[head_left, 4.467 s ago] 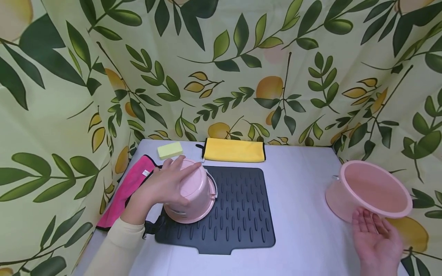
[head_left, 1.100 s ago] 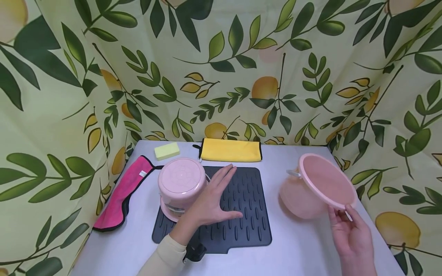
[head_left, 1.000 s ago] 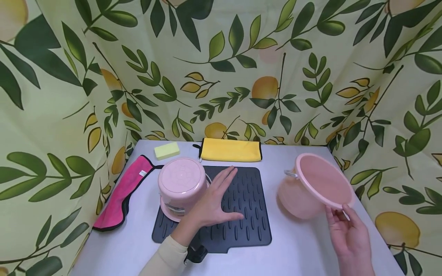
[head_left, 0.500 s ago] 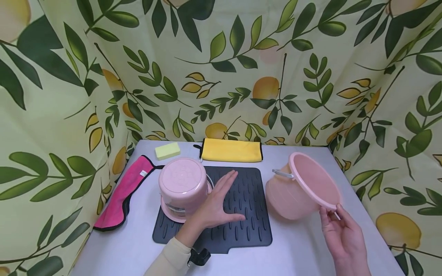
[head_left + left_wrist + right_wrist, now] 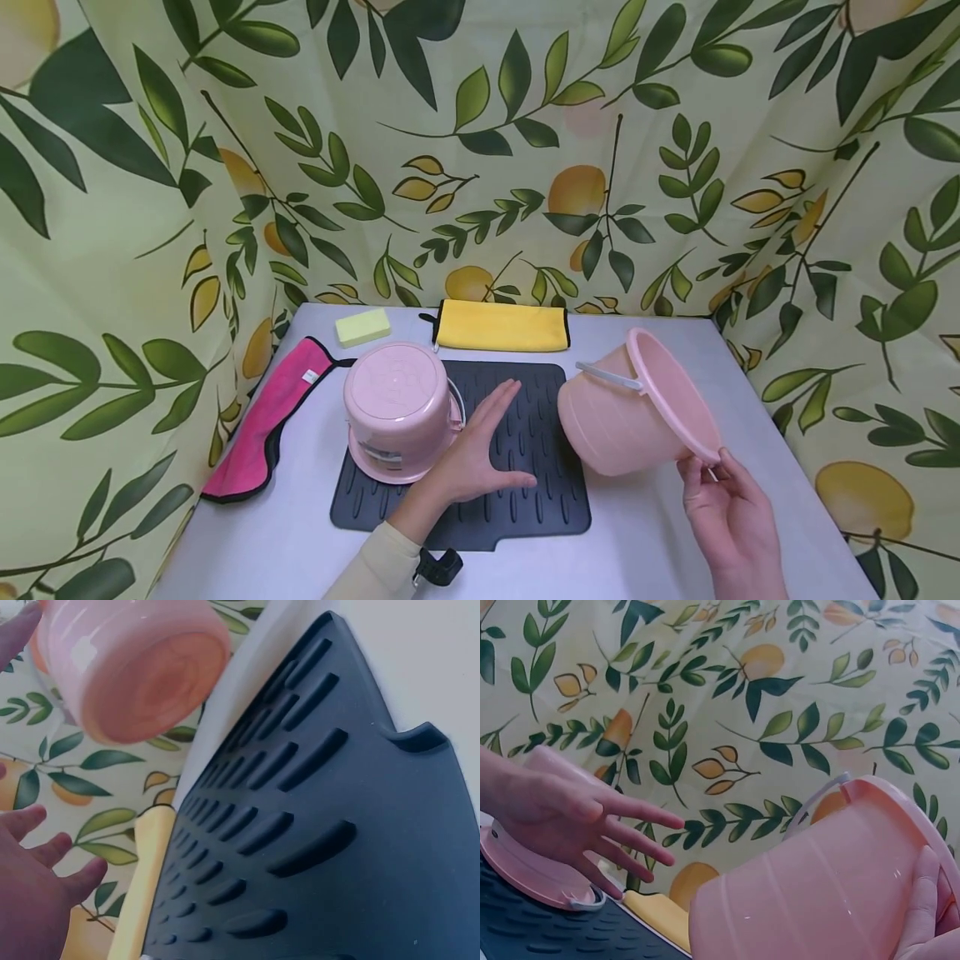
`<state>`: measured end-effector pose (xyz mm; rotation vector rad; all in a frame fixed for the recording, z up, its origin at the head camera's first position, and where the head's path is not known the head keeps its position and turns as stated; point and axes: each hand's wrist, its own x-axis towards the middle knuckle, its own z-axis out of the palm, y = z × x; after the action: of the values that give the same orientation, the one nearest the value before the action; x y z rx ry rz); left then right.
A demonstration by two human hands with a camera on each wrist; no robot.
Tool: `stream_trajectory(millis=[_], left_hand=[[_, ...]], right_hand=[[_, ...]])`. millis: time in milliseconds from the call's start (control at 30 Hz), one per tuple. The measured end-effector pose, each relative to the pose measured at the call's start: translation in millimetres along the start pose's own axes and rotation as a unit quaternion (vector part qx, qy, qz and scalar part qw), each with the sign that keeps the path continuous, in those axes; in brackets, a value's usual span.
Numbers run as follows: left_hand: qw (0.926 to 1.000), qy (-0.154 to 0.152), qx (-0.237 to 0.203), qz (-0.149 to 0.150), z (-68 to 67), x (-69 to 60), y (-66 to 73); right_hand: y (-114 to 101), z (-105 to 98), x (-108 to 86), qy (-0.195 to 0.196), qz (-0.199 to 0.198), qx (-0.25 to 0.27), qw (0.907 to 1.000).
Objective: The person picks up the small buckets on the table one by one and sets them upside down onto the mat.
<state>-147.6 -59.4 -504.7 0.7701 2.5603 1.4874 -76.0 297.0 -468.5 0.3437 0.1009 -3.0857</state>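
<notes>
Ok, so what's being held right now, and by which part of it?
The tilted pink bucket, held by its rim in the right hand. The left hand holds nothing.

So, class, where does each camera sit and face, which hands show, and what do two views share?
Head: on the head, facing forward and down at the table; left hand and right hand show.
Left wrist: on that wrist, facing the mat and tilted bucket; left-hand fingers show.
Right wrist: on that wrist, facing the tilted bucket; both hands show.
Both wrist views share tilted bucket, mat and yellow cloth.
</notes>
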Motion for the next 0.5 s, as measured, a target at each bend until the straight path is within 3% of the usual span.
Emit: stream_trajectory(millis=[500], left_hand=[[0.9993,-0.01,-0.037,0.003,11.8,3.7,-8.3]], right_hand=[[22,-4,-0.7,-0.066,0.049,0.047,0.9955]])
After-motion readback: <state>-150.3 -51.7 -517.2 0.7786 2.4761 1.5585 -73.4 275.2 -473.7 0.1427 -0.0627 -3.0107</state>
